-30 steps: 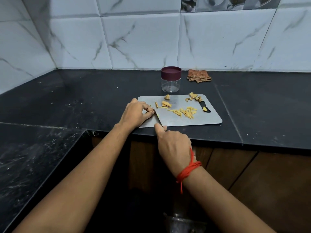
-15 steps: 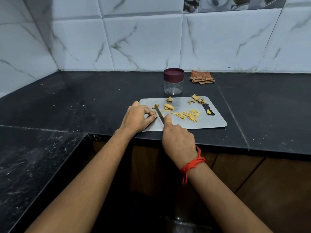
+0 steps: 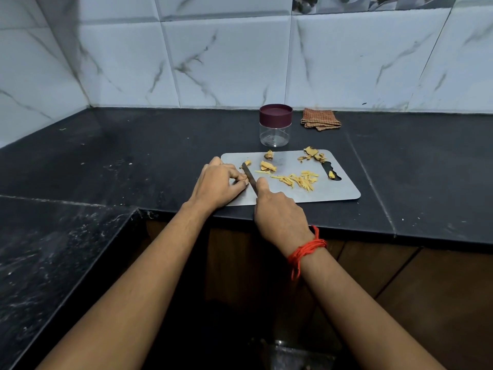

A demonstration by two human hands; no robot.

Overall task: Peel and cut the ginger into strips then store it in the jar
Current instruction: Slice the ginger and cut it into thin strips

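One slip, centre frame: left hand (image 3: 220,182), curled over something hidden, could be nicked by thin dark knife (image 3: 249,178) gripped in right hand (image 3: 280,212)

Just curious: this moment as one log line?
phase: slicing ginger | right hand: grips knife | left hand: curled beside it | jar: lidded

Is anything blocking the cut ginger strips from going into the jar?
Yes: the maroon lid sits on the clear plastic jar, covering its mouth, while the yellow ginger strips lie on the grey cutting board.
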